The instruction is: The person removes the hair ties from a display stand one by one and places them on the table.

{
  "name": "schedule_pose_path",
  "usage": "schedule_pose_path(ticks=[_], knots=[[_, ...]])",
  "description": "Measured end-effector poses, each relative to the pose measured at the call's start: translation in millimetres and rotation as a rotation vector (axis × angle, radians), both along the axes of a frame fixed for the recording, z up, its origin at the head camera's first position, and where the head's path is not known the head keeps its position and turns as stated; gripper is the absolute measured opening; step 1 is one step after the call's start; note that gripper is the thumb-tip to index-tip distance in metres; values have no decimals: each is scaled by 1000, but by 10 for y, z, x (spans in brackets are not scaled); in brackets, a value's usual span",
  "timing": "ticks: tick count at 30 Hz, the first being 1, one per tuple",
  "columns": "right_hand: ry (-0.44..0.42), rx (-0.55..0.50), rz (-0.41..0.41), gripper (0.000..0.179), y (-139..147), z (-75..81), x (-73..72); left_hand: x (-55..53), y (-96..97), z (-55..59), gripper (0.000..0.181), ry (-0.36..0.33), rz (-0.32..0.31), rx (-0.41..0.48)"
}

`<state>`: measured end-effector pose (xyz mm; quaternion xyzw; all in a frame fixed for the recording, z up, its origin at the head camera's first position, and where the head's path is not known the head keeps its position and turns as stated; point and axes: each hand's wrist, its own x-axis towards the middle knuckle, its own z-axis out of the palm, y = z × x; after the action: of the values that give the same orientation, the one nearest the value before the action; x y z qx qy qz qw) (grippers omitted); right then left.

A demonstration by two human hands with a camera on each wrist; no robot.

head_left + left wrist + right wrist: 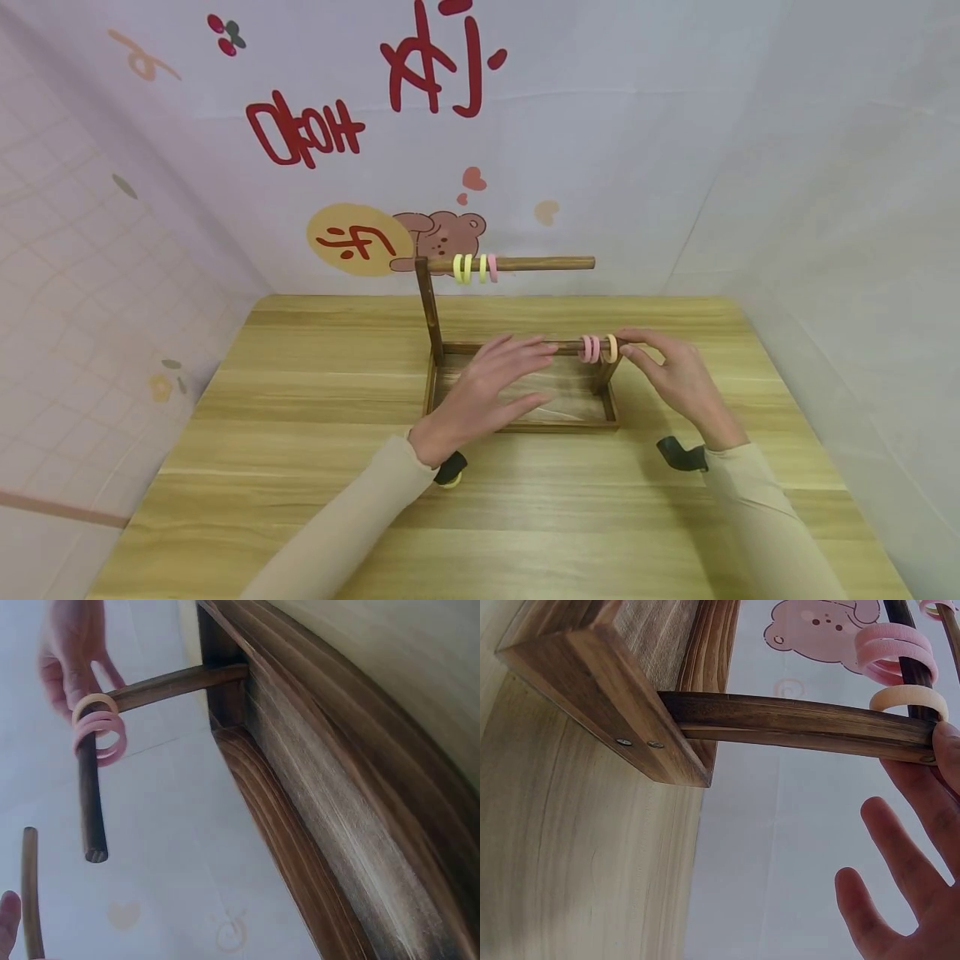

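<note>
A dark wooden rack (517, 428) stands on the table, with two rods over a shallow tray base. On its lower rod (88, 787) hang pink hair ties (590, 348) and one light orange hair tie (909, 696), close to the post end. My right hand (684, 385) pinches the rack's corner beside the orange tie, between thumb and index finger; the other fingers are spread. Over the tray, near the lower rod's free end, my left hand (491, 387) hovers with straight fingers and holds nothing. Yellow hair ties (468, 268) and a pink one (492, 268) hang on the upper rod (547, 263).
A wood-grain table (540, 517) carries the rack. Beneath the left wrist, a yellow ring-like thing (452, 482) shows partly behind a black wrist mount (451, 467). White printed sheets (637, 150) enclose the back and sides.
</note>
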<state>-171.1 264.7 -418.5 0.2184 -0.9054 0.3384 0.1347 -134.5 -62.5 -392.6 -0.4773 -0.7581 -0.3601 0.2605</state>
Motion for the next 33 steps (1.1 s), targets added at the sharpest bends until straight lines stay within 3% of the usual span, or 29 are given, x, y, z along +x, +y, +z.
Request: schedule_pose_path(ticks=[12,33], knots=[[22,-13,15,26,3,-2,-13,-312,251,-93,62,94,87,-141],[19,-23,27,26,10,-11,-10,-612,552,-270,64,230,299,-327]])
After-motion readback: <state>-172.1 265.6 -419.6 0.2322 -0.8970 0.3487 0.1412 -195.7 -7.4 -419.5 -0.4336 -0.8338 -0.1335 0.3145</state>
